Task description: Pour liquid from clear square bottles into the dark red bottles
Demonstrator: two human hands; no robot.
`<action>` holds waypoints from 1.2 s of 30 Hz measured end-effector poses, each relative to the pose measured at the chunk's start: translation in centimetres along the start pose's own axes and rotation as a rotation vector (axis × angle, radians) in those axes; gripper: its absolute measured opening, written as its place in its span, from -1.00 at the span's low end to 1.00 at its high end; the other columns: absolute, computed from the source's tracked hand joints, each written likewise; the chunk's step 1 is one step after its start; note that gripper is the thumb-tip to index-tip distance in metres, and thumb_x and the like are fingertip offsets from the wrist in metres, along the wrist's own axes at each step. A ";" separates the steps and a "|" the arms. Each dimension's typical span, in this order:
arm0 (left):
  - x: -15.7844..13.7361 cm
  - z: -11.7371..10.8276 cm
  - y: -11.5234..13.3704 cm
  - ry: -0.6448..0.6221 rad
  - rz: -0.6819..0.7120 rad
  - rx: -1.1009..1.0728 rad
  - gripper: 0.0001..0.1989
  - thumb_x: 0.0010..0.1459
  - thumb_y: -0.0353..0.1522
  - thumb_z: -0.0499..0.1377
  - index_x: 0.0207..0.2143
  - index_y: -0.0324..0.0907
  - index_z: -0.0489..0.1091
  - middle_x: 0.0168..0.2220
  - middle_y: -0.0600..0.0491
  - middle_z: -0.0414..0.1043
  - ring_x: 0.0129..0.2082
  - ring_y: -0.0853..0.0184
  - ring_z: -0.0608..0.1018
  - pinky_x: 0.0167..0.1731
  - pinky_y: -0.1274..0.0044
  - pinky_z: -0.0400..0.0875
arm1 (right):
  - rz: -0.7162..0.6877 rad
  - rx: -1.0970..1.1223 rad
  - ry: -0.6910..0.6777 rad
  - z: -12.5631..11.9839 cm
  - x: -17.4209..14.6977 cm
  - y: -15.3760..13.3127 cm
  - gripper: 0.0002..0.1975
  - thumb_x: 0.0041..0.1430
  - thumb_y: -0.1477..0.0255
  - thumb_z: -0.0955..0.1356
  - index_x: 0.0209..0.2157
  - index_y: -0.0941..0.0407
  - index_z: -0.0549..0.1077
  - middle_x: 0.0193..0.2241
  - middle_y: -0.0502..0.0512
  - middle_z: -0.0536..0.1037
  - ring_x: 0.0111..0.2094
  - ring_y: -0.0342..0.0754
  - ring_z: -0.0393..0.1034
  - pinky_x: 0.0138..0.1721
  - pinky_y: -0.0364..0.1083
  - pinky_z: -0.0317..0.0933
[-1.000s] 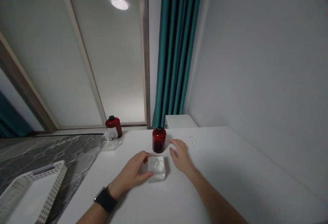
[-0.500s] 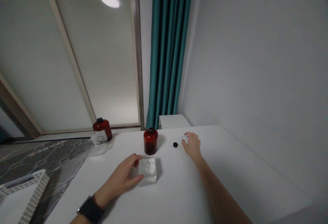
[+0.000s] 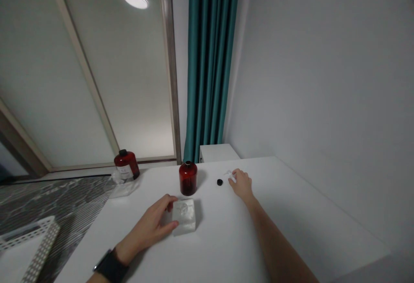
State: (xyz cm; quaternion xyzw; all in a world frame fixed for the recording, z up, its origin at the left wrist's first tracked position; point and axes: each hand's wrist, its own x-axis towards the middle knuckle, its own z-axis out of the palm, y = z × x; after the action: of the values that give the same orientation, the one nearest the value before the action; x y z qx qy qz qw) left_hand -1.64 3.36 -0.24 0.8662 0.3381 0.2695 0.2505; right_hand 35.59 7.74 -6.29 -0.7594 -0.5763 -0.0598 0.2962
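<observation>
My left hand (image 3: pixel 158 220), a dark watch on its wrist, is curled around the left side of a clear square glass bottle (image 3: pixel 185 224). Its thumb and fingertips touch the bottle, which stands on the white table and has a round opening on top. Just behind is an uncapped reddish-brown bottle (image 3: pixel 188 180), upright. Further right, my right hand (image 3: pixel 242 184) pinches a small white piece (image 3: pixel 231 175) close to the tabletop; the fingers partly cover it. Between that hand and the brown bottle lies a black cap (image 3: pixel 220 182).
A second reddish-brown bottle (image 3: pixel 126 165) with a black cap and white label stands at the table's far left edge, beside crumpled clear plastic packaging (image 3: pixel 121 187). On the lower left is a white perforated basket (image 3: pixel 40 250). A white cabinet (image 3: pixel 220 152) and teal curtain (image 3: pixel 210 58) are behind the table.
The fingers of my right hand have closed more on the small white piece. The whole view has shifted slightly; my left hand stays at the clear bottle.
</observation>
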 end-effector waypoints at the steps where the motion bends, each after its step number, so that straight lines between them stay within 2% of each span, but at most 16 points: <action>1: 0.0 0.0 0.0 0.001 0.000 -0.001 -0.62 0.18 -0.21 0.16 0.01 -0.18 0.31 -0.20 -0.03 0.43 -0.23 0.15 0.49 -0.21 0.38 0.41 | -0.003 0.001 -0.005 0.0 0.0 0.0 -0.83 0.15 0.43 0.39 -0.20 0.07 0.39 -0.29 0.10 0.54 -0.16 0.11 0.38 -0.17 -0.01 0.09; 10: 0.1 0.0 0.2 0.005 0.003 -0.010 -0.64 0.17 -0.22 0.17 -0.02 -0.18 0.31 -0.21 -0.03 0.44 -0.24 0.17 0.50 -0.23 0.39 0.41 | -0.016 0.042 0.005 0.0 -0.1 -0.1 -0.84 0.13 0.47 0.39 -0.22 0.06 0.40 -0.31 0.07 0.55 -0.18 0.08 0.37 -0.18 -0.02 0.07; 16: 0.0 0.0 0.2 -0.007 0.006 -0.006 -0.62 0.21 -0.19 0.15 0.01 -0.18 0.29 -0.19 -0.04 0.43 -0.23 0.16 0.50 -0.21 0.38 0.41 | -0.048 0.130 0.073 -0.8 -0.1 -1.0 -0.85 0.10 0.49 0.39 -0.24 0.08 0.40 -0.31 0.09 0.55 -0.18 0.10 0.36 -0.16 0.00 0.10; 21: -0.1 0.0 0.0 -0.005 0.012 -0.012 -0.59 0.21 -0.15 0.16 0.03 -0.17 0.28 -0.17 -0.05 0.44 -0.21 0.15 0.50 -0.20 0.38 0.42 | -0.118 0.282 0.150 -2.1 0.0 -3.3 -0.85 0.14 0.42 0.35 -0.21 0.09 0.41 -0.23 0.17 0.56 -0.13 0.15 0.36 -0.09 0.07 0.15; 26: 0.0 0.0 0.2 -0.001 0.000 -0.009 -0.62 0.20 -0.20 0.15 0.01 -0.19 0.28 -0.19 -0.03 0.42 -0.23 0.18 0.49 -0.21 0.39 0.40 | -0.202 0.495 0.169 -3.4 -1.2 -6.6 -0.85 0.15 0.38 0.34 -0.21 0.08 0.42 -0.21 0.18 0.56 -0.11 0.14 0.38 -0.05 0.09 0.22; 31: 0.0 -0.1 0.7 -0.001 -0.011 -0.004 -0.62 0.17 -0.21 0.15 -0.01 -0.20 0.29 -0.22 -0.01 0.40 -0.26 0.20 0.48 -0.23 0.40 0.39 | -0.227 0.691 0.105 -4.3 -3.5 -9.6 -0.85 0.14 0.37 0.37 -0.22 0.07 0.46 -0.24 0.14 0.54 -0.16 0.10 0.40 -0.07 0.07 0.28; 36: -0.2 0.0 0.8 0.003 -0.023 0.005 -0.62 0.17 -0.24 0.17 0.00 -0.20 0.28 -0.21 -0.01 0.39 -0.25 0.20 0.46 -0.21 0.40 0.38 | -0.182 0.877 -0.008 -4.1 -4.7 -11.3 -0.82 0.13 0.32 0.41 -0.23 0.08 0.47 -0.37 0.06 0.54 -0.34 0.00 0.41 -0.25 -0.03 0.33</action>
State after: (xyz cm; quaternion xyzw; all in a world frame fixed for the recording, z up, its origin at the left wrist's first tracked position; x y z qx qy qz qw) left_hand -1.38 2.72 0.25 0.8625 0.3490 0.2670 0.2511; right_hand 24.81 3.44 -0.69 -0.5085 -0.6127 0.1671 0.5815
